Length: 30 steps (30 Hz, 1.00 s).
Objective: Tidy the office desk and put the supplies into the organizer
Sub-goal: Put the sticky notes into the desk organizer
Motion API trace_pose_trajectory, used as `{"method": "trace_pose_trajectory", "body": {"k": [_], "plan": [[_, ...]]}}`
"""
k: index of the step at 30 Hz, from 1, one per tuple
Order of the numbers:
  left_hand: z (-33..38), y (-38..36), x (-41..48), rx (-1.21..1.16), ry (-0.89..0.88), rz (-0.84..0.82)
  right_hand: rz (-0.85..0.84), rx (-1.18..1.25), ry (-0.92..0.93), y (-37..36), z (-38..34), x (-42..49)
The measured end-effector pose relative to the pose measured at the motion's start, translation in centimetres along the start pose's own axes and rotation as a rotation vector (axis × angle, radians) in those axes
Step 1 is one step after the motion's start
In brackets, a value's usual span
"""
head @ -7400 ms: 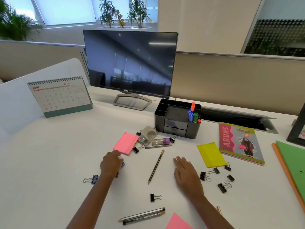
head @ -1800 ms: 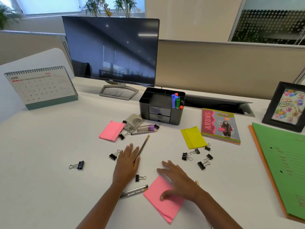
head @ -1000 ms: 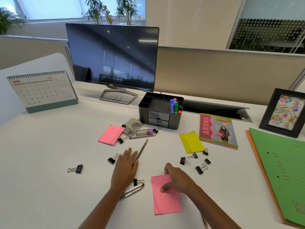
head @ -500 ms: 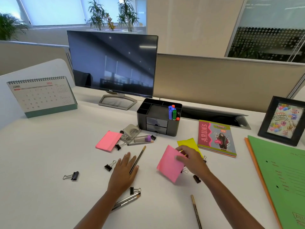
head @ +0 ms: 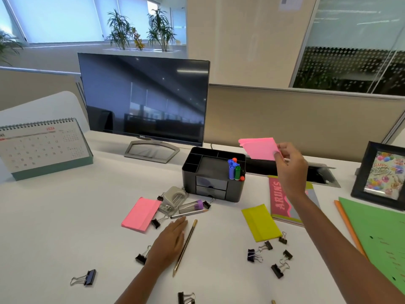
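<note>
My right hand (head: 289,170) pinches the pink pad (head: 258,148) by its right edge, up in the air, and the pad juts left from my fingertips. The organizer (head: 213,174) sits below and left of those fingers, nearer them than my left hand (head: 169,242), which lies flat and loose beside a pencil (head: 185,246).

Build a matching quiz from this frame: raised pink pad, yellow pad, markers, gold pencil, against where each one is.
1. raised pink pad
2. yellow pad
3. markers
4. gold pencil

A. standing in the organizer
B. lying beside the left hand
C. pinched in the right hand
D. flat on the desk beside the notebook

Pairs: 1-C, 2-D, 3-A, 4-B
</note>
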<state>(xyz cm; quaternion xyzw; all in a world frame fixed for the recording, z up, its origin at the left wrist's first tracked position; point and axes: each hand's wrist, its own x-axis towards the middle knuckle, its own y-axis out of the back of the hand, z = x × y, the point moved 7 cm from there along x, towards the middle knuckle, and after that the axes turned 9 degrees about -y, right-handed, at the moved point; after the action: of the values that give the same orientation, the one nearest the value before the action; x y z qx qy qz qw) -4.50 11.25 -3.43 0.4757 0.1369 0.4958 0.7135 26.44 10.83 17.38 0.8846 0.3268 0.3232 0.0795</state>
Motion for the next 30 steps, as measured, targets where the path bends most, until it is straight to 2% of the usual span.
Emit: {"method": "trace_pose_trajectory", "body": {"k": [3, 7, 16, 22, 26, 30], "plan": [[-0.3, 0.1, 0.4, 0.065, -0.001, 0.002, -0.014, -0.042, 0.043, -2.3, -0.2, 2.2], [0.8, 0.4, 0.6, 0.105, -0.122, -0.002, -0.075, -0.094, 0.075, -5.4, 0.0, 3.4], [0.6, 0.3, 1.2, 0.230, -0.300, 0.199, -0.218, -0.314, 0.066, -10.9, 2.0, 4.0], [0.4, 0.1, 1.3, 0.240, -0.301, 0.229, -0.289, -0.471, 0.106, -13.2, 3.0, 3.2], [0.1, -0.4, 1.0, 0.213, -0.319, 0.208, -0.351, -0.419, 0.050, -13.8, 3.8, 2.7], [0.5, -0.4, 0.9, 0.148, -0.288, 0.131, -0.278, -0.215, -0.075, -11.0, 4.5, 1.7]]}}
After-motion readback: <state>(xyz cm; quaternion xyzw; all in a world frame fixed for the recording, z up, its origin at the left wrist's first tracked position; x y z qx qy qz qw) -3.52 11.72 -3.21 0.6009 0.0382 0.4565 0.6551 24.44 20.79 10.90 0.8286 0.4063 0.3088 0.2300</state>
